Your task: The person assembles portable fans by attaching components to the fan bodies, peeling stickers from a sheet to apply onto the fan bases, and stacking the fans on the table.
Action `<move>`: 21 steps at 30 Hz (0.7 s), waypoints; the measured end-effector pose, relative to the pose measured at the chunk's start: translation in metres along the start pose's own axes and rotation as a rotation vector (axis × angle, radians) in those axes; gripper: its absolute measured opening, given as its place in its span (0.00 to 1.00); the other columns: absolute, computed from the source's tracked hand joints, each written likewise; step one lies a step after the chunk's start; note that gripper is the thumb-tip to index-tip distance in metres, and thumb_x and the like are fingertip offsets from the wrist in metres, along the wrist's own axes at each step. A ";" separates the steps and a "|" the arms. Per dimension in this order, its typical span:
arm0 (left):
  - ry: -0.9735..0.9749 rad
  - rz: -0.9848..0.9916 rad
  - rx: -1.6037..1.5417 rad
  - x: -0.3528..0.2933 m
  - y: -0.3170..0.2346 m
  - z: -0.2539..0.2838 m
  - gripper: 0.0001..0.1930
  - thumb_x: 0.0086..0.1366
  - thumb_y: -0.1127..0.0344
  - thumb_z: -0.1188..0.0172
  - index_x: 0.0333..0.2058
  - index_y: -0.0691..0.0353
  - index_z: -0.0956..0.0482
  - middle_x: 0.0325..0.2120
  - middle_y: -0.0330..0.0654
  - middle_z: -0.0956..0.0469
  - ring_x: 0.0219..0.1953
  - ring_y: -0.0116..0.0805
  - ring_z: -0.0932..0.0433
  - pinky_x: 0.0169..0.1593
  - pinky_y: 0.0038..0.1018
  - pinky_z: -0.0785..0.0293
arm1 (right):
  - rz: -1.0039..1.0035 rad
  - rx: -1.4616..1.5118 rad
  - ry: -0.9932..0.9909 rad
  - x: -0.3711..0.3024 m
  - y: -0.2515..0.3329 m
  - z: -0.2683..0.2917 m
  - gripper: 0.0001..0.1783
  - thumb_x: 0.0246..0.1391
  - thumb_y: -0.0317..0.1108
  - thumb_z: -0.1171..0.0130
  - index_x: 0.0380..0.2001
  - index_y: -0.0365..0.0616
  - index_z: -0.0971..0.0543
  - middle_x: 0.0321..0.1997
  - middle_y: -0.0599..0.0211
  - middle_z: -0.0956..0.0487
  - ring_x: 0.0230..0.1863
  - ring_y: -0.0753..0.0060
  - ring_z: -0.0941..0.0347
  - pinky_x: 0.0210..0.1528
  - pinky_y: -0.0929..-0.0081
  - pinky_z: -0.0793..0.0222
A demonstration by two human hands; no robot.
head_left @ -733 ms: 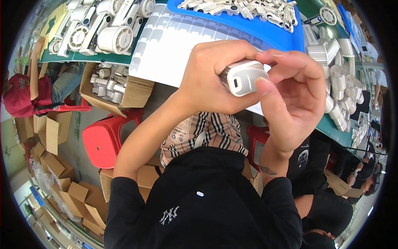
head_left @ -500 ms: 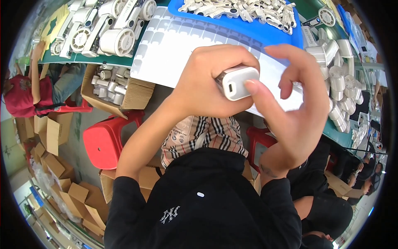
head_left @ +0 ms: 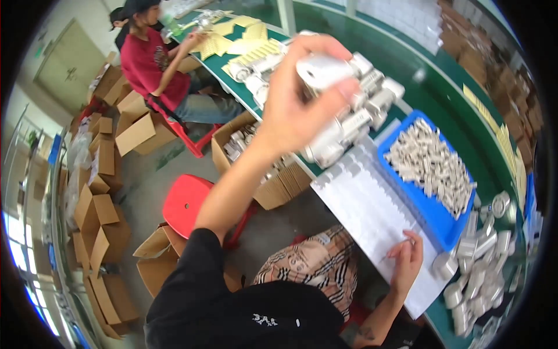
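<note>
My left hand (head_left: 285, 107) is raised over the far pile and closed round a white handheld fan (head_left: 325, 71), gripping it between thumb and fingers. The fan's rounded end points toward me; the hand hides much of its body, and motion blurs it. Below and behind it, a pile of white handheld fans (head_left: 349, 128) lies on the green table. Lower right, my right hand (head_left: 406, 262) is over the white sheet (head_left: 360, 203), its fingers loosely bent and apart, with nothing visible in them.
Small white parts fill a blue tray (head_left: 427, 224). More white fan pieces (head_left: 479, 279) lie at the right. A carton of parts (head_left: 279, 189) and a red stool (head_left: 186, 203) stand left of the table. A person in red (head_left: 154, 64) sits farther along it.
My left hand has carried the fan up and away toward the far pile. My right hand has left the fan and dropped to the white sheet. The view has turned leftward.
</note>
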State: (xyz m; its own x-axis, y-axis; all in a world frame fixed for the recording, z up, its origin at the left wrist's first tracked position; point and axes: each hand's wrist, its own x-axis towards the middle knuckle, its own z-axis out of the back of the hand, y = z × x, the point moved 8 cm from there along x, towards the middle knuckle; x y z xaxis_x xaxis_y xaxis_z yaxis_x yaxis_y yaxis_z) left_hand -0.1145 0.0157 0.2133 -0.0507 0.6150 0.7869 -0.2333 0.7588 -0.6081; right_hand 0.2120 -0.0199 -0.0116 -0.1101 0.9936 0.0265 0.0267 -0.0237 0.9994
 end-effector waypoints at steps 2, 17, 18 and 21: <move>-0.009 0.052 0.035 0.029 0.023 0.043 0.18 0.66 0.62 0.49 0.51 0.63 0.38 0.30 0.43 0.26 0.32 0.27 0.28 0.37 0.23 0.32 | -0.009 -0.001 0.017 0.004 -0.009 -0.004 0.14 0.59 0.30 0.50 0.47 0.36 0.30 0.22 0.72 0.31 0.25 0.81 0.34 0.31 0.84 0.37; -0.342 0.400 0.917 0.046 0.256 0.304 0.32 0.47 0.56 0.27 0.42 0.66 0.36 0.34 0.56 0.23 0.36 0.50 0.21 0.39 0.36 0.26 | 0.012 -0.019 -0.004 -0.002 -0.006 -0.010 0.11 0.57 0.28 0.46 0.42 0.36 0.28 0.23 0.71 0.29 0.25 0.82 0.31 0.30 0.85 0.34; -0.368 0.400 0.909 0.032 0.267 0.302 0.32 0.46 0.57 0.27 0.42 0.66 0.37 0.34 0.56 0.23 0.36 0.50 0.21 0.39 0.37 0.26 | 0.010 -0.028 -0.011 -0.003 -0.006 -0.009 0.10 0.57 0.28 0.47 0.42 0.36 0.28 0.22 0.71 0.29 0.24 0.82 0.32 0.30 0.85 0.35; -0.411 0.451 1.002 -0.003 0.275 0.286 0.31 0.46 0.59 0.27 0.41 0.66 0.37 0.33 0.56 0.23 0.35 0.51 0.22 0.39 0.37 0.27 | -0.018 -0.020 -0.022 -0.003 -0.006 -0.008 0.09 0.57 0.27 0.48 0.41 0.36 0.28 0.22 0.71 0.28 0.24 0.82 0.31 0.30 0.85 0.35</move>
State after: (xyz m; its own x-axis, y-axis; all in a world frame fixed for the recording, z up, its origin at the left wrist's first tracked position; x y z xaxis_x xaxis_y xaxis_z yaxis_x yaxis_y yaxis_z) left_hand -0.4565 0.1608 0.0734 -0.5910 0.5302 0.6079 -0.7655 -0.1310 -0.6300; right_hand 0.2039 -0.0232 -0.0176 -0.0880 0.9961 0.0087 0.0051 -0.0083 1.0000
